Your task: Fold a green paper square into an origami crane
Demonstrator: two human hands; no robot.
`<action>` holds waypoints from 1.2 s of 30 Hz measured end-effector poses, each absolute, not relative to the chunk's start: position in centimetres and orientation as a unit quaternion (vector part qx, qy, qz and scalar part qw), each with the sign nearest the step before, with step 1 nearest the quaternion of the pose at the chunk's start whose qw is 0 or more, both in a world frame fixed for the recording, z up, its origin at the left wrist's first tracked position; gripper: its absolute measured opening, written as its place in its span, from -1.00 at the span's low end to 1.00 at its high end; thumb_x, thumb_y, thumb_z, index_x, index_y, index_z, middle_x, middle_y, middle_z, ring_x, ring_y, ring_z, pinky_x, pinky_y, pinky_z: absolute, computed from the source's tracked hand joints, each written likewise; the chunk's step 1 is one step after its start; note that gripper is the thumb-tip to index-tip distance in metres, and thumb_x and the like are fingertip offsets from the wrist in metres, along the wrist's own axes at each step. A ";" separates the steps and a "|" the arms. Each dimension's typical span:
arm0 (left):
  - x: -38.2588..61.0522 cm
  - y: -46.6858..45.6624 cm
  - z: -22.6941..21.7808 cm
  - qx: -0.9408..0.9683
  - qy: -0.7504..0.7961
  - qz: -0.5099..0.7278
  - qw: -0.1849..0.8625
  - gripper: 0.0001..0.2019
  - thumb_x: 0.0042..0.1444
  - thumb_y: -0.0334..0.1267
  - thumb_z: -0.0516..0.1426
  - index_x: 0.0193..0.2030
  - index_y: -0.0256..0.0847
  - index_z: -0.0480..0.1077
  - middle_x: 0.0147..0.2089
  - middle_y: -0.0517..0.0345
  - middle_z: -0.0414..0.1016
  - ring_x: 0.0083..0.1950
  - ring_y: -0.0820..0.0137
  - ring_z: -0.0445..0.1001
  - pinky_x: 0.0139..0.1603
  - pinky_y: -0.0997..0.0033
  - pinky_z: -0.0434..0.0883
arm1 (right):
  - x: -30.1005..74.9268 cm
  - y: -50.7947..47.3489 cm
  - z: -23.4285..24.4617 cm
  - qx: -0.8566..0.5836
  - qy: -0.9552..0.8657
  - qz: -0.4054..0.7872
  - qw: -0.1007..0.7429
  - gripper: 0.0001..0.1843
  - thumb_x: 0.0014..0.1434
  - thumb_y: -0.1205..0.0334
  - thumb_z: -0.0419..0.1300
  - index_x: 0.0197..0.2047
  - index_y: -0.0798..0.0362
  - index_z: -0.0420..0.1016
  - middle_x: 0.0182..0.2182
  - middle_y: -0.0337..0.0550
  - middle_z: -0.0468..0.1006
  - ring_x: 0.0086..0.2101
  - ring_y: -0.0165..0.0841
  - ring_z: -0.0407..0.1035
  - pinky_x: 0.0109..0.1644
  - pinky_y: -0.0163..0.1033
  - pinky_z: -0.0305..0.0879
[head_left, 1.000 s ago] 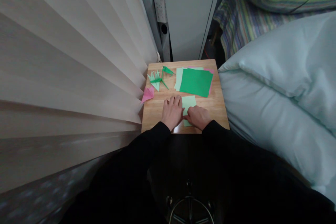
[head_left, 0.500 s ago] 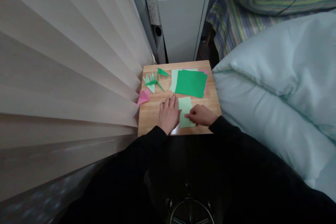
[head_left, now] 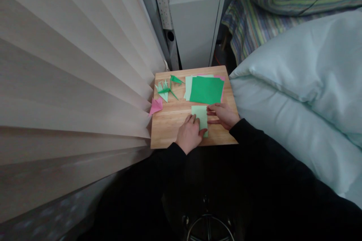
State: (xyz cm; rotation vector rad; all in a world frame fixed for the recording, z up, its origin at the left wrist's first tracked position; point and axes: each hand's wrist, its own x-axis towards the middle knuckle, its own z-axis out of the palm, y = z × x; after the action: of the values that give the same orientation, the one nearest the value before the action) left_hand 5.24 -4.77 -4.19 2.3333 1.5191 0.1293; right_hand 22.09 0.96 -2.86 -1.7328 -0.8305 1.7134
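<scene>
A pale green folded sheet of paper (head_left: 200,110) lies upright as a narrow rectangle near the front of a small wooden table (head_left: 169,128). My left hand (head_left: 189,134) rests flat over its lower left part, fingers spread and hiding some of it. At the paper's right edge is my right hand (head_left: 224,115), its fingertips touching the edge with thumb and fingers apart. Just beyond lies a stack of coloured paper with a dark green sheet (head_left: 207,89) on top.
Folded green paper cranes (head_left: 169,89) and a pink folded piece (head_left: 156,106) sit at the table's left. A pleated curtain (head_left: 113,83) borders the left side, a pale blue quilt (head_left: 283,94) the right. Behind stands a white cabinet (head_left: 195,30).
My left hand has slid right and nearer, onto the paper. My right hand has moved off the paper's face to its right edge, and its curled fingers have opened out.
</scene>
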 end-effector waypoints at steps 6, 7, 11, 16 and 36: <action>5.4 -4.4 -3.8 0.762 0.589 0.112 0.244 -0.70 0.26 -0.13 0.21 0.00 -0.29 0.54 0.11 -0.21 0.60 0.18 0.08 0.54 0.23 0.18 0.43 | 20.5 0.3 -3.0 -0.622 -0.305 0.655 0.302 -0.95 0.32 0.31 0.03 -0.17 0.03 0.30 0.00 0.08 0.53 -0.04 -0.29 0.50 -0.09 -0.21 0.60; 5.2 -4.2 -3.7 0.747 0.602 0.113 0.259 -0.78 0.27 -0.20 0.18 -0.05 -0.25 0.56 0.04 -0.16 0.63 0.08 0.12 0.59 0.15 0.21 0.45 | 20.2 0.1 -3.1 -0.618 -0.316 0.655 0.299 -0.95 0.31 0.32 0.04 -0.16 0.03 0.31 -0.04 0.07 0.54 -0.05 -0.28 0.51 -0.09 -0.19 0.61; 4.0 -3.1 -3.6 0.672 0.649 0.124 0.335 -0.74 0.26 -0.31 0.10 -0.42 -0.20 0.54 -0.41 0.05 0.57 -0.31 0.25 0.54 -0.22 0.32 0.36 | 19.0 -0.8 -4.2 -0.630 -0.383 0.616 0.277 -0.90 0.29 0.29 0.14 -0.12 0.03 0.32 -0.10 -0.03 0.55 -0.09 -0.27 0.53 -0.16 -0.18 0.62; 2.7 -1.8 -4.8 0.542 0.637 0.282 0.470 -0.76 0.25 -0.26 0.12 -0.44 -0.24 0.45 -0.50 0.19 0.45 -0.43 0.39 0.40 -0.38 0.45 0.25 | 18.8 -1.5 -5.4 -0.618 -0.510 0.534 0.270 -0.88 0.31 0.29 0.14 -0.07 0.06 0.36 -0.07 -0.02 0.57 -0.15 -0.31 0.55 -0.11 -0.18 0.57; 1.5 -2.7 -5.1 0.854 0.458 -0.026 0.246 -0.07 0.09 -0.33 0.23 0.54 -0.42 -0.12 0.56 -0.31 0.08 0.59 0.06 0.02 0.55 0.01 0.06 | 17.8 -4.8 -4.7 -0.475 -0.865 0.160 0.010 -0.23 0.18 0.15 0.42 0.33 0.33 0.29 0.30 0.34 0.35 0.21 0.06 0.28 0.22 0.10 0.30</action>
State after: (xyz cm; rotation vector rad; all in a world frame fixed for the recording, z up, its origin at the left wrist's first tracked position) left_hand 1.53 -2.69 -5.07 2.3306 1.2492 -0.0716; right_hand 17.82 -4.85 -4.72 -1.4828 -2.7016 0.5010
